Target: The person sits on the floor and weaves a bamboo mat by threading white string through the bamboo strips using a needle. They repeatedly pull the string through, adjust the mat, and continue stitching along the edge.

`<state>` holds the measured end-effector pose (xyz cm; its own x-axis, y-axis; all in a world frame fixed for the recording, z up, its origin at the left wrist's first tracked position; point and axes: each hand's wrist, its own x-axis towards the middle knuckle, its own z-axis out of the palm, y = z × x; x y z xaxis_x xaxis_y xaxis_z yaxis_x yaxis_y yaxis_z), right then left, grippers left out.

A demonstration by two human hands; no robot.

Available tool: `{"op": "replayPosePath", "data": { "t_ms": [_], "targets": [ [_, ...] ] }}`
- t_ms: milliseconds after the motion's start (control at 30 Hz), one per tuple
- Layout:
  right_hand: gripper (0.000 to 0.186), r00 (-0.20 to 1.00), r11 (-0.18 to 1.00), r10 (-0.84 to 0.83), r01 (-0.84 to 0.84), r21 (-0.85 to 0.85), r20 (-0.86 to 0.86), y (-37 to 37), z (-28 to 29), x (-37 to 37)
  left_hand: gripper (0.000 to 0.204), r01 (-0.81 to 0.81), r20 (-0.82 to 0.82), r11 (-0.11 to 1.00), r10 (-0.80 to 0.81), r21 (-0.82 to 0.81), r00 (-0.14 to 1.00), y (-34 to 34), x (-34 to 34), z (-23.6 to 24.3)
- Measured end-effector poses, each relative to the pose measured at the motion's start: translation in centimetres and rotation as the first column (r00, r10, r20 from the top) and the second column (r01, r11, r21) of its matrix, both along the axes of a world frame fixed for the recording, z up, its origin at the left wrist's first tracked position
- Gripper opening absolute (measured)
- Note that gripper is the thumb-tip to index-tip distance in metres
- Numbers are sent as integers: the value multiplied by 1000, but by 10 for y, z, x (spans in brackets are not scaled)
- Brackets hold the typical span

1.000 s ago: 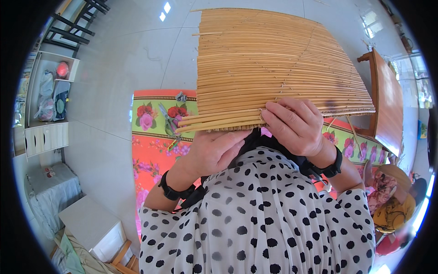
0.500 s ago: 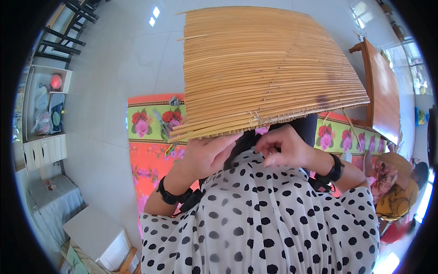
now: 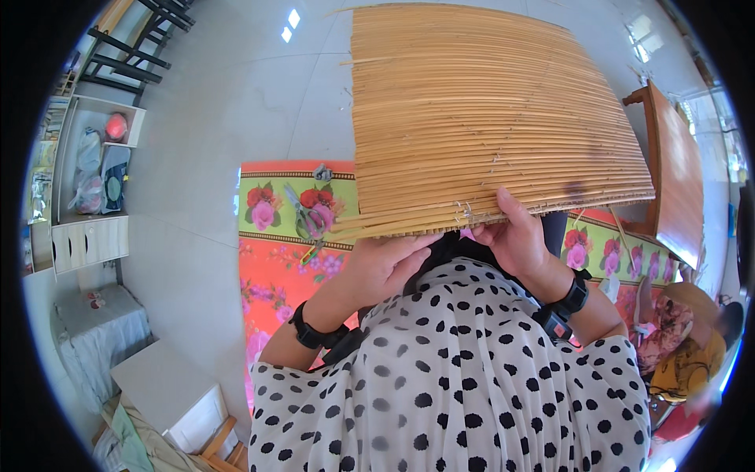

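Note:
A woven mat of thin yellow bamboo strips [image 3: 495,102] is held up across my view, a few loose strip ends poking out at its lower left. My left hand [image 3: 389,267] is closed at the underside of that near edge, fingertips partly hidden. My right hand [image 3: 515,240] grips the edge farther right, thumb upright on the face, other fingers curled below. Left of the mat, scissors [image 3: 300,211] and a green cutter [image 3: 312,253] lie on a red and green floral cloth [image 3: 275,315], near a small grey crumpled item [image 3: 322,173].
Black chair legs [image 3: 130,55] and an open white shelf [image 3: 69,181] stand at left, above covered and white boxes [image 3: 165,377]. A brown wooden table [image 3: 680,181] is at right, near piled hats and bags [image 3: 684,346]. Pale floor tiles [image 3: 197,141] show around the cloth.
My right hand left the front of the edge, dropped with curled fingers, and now grips the edge again farther right with thumb up. The mat shifted slightly; my left hand stays underneath.

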<state>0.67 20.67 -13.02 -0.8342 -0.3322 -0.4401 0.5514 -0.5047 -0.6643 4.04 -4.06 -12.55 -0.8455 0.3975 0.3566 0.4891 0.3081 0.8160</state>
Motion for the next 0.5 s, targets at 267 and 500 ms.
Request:
{"op": "replayPosePath", "data": {
  "t_ms": [267,500],
  "targets": [
    [44,982,999,41,-47,-28,-182,5,-18,8,21,-104,420,982,30,155,907,-5,-5,-13],
    [51,985,991,90,-103,-83,-146,-5,-24,7,30,-423,729,731,-146,535,668,-8,-5,-42]
  ]
}}
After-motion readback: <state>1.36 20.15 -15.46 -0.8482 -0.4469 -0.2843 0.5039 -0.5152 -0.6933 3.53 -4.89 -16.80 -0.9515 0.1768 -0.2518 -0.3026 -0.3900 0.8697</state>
